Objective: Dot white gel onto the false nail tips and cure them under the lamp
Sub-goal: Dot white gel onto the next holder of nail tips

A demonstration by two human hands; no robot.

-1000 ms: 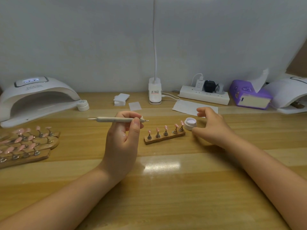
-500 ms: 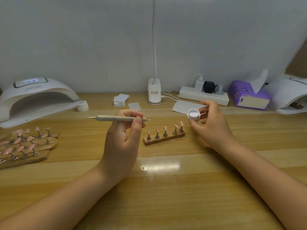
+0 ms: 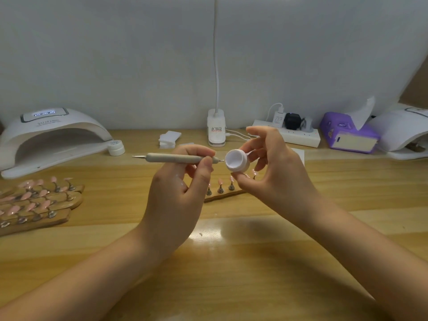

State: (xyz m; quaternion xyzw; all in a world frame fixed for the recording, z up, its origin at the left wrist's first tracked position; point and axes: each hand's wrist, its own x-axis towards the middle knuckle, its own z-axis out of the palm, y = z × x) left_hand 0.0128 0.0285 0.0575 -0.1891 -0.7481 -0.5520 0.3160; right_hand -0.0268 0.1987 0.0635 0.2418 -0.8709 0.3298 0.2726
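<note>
Left hand (image 3: pixel 176 195) holds dotting pen (image 3: pixel 173 158) at gel pot (image 3: pixel 236 160), pinched by right hand (image 3: pixel 273 172).

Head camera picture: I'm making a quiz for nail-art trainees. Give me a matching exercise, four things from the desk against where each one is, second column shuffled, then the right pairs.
Things:
1. gel pot
2. dotting pen
3. curing lamp
4. tissue box

Places:
A. far left of the desk, by the wall
B. held level in the left hand
C. far right, beside the power strip
D. raised and tilted in the right hand, open mouth toward the pen tip

Pairs: 1-D, 2-B, 3-A, 4-C
</note>
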